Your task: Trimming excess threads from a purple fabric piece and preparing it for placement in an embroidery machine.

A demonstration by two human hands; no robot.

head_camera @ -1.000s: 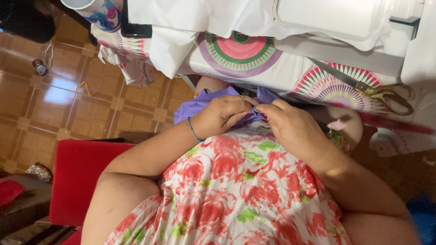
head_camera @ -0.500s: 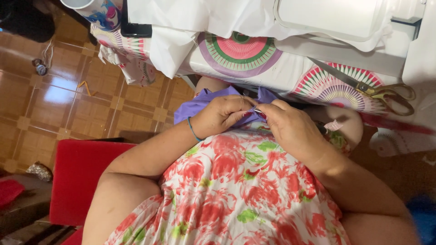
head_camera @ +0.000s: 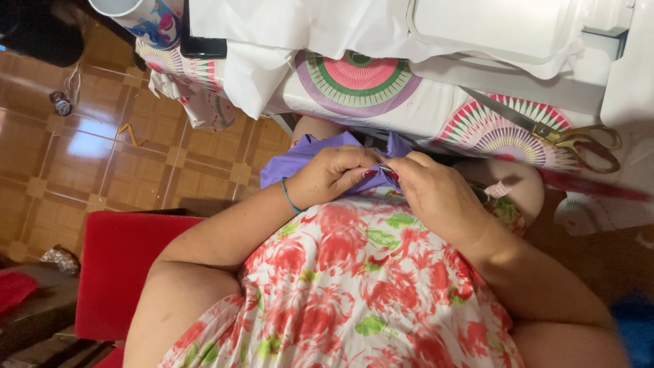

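Cloth: a piece of purple fabric (head_camera: 310, 155) is seen, soft and crumpled, with folds standing up at both ends; it is held in the lap, against a red-and-green flowered dress (head_camera: 361, 286), just below the table edge.
Left hand (head_camera: 335, 176): it is curled over the purple fabric, fingertips pressed onto the cloth; a thin blue band (head_camera: 289, 197) is worn at the wrist.
Right hand (head_camera: 432, 192): it is closed in a pinch at the cloth's edge, fingertips meeting those of the left hand; a small thin thing is gripped there, too small to be told.
Count: one purple cloth, two hands, one pair of scissors (head_camera: 569, 140), one cup (head_camera: 139, 17), one dark phone (head_camera: 203, 46) are counted.
Scissors: they are laid closed on the table, beyond the right hand and well apart from it, gold handles outward.
Cup and phone: both are set beyond the left hand, at the far table corner.
Table (head_camera: 381, 102): it is covered with a white cloth printed with pink and green round fans; white fabric (head_camera: 300, 34) is draped above it.
Room: a glossy brown tiled floor (head_camera: 82, 157) is seen outside the left hand; a red seat (head_camera: 116, 266) is placed under the left arm.
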